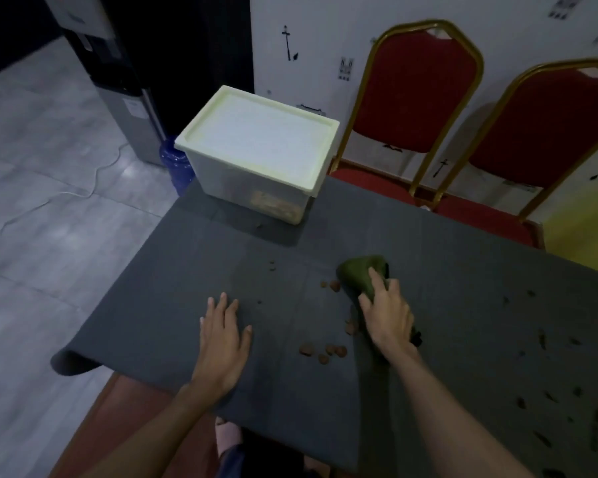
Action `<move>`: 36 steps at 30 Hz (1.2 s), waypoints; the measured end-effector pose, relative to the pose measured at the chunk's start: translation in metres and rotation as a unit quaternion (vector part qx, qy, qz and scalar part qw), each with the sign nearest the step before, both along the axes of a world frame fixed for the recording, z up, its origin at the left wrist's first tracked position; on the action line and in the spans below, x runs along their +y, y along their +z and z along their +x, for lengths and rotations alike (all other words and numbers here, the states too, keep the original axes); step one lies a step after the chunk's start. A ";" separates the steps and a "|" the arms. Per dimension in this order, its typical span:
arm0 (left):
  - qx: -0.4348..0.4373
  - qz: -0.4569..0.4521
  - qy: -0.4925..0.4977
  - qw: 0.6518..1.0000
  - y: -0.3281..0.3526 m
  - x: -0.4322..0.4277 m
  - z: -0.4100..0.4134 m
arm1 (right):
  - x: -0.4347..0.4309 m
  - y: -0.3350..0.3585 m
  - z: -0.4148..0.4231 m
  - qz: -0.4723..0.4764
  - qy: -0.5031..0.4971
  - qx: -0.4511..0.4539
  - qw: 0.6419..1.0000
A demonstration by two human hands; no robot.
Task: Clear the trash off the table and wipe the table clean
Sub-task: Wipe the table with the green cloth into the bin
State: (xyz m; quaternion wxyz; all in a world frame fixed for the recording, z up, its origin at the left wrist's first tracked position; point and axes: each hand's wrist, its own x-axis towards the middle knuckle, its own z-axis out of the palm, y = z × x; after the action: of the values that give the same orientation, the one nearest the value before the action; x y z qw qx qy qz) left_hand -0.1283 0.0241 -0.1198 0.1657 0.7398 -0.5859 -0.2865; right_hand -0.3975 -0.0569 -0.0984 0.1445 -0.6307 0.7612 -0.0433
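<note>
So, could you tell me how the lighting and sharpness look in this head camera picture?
Head view: dim, bluish light; the white-lidded box is brightest and throws a soft shadow on the dark tablecloth; the wide lens bows the red chairs; the green cloth in the right hand and the brown crumbs look soft.

A dark grey cloth-covered tabletop carries brown crumbs and darker flecks at the right. The crumpled rag is olive green. The far translucent plastic box has a pale cream lid. Two chairs are red with gold frames.
</note>
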 end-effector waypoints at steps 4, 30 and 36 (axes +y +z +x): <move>-0.026 0.010 -0.033 0.999 -0.002 -0.013 0.027 | 0.011 0.001 0.043 0.036 0.151 0.001 0.988; -0.072 -0.007 -0.109 0.991 -0.012 -0.032 0.084 | -0.073 0.026 0.174 0.070 0.292 0.079 0.950; -0.054 0.017 -0.100 0.993 -0.004 -0.031 0.078 | -0.012 0.048 0.101 0.039 0.181 0.021 0.983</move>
State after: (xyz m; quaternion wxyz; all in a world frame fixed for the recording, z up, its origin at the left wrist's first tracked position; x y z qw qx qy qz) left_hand -0.0507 -0.0073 -0.1238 0.0916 0.6944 -0.6603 -0.2712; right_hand -0.2961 -0.0686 -0.0505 0.1582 -0.7524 0.6389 0.0269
